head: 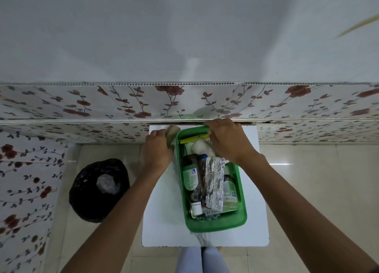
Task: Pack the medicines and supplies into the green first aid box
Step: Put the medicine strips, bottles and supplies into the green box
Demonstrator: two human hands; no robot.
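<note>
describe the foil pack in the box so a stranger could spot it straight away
On the white table sits a green box. In its middle, between two green-labelled bottles, lies the foil pack, the only crinkled, shiny silver thing there.

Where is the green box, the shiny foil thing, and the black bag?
green box [217, 225]: head view, near rim.
foil packet [214, 182]: head view, crinkled middle, inside the box.
black bag [82, 192]: head view, left side, on the floor.
</note>
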